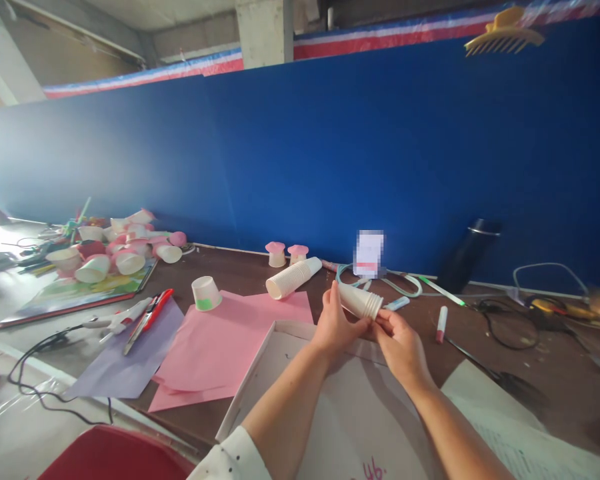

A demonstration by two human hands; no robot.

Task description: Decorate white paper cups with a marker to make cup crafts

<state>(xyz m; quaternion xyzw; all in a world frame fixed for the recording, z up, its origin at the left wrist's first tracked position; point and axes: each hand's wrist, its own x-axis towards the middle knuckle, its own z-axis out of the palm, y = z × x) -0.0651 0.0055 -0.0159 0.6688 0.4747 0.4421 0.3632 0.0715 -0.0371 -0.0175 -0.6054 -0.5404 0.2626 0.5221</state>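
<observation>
A dotted white sleeve (235,457) on the left arm is nearest, beside the raised left edge of one shallow white box (355,427) that spreads beneath both forearms. At the box's far edge, the left hand (336,327) curls around one short stack of cups (355,301), while the right hand (403,350) pinches its rim end between thumb and fingers; the nested rims sit too close to count surely. Brown tabletop (415,323) gives the right hand room sideways as far as one upright marker (441,325). Beyond the hands the table soon ends at a blue partition (280,153), with a loop of cord in between. Ahead and left of the left hand are one longer stack of cups (293,279), lying down, and two pink-capped cups (276,257), standing. Farther left come at least two pink sheets (230,353), one single cup (205,293) with a green patch, one purple sheet (125,373) and one red cutter knife (150,317). Farthest left, pink-and-white cups (125,243) overlap in one heap, impossible to count.
</observation>
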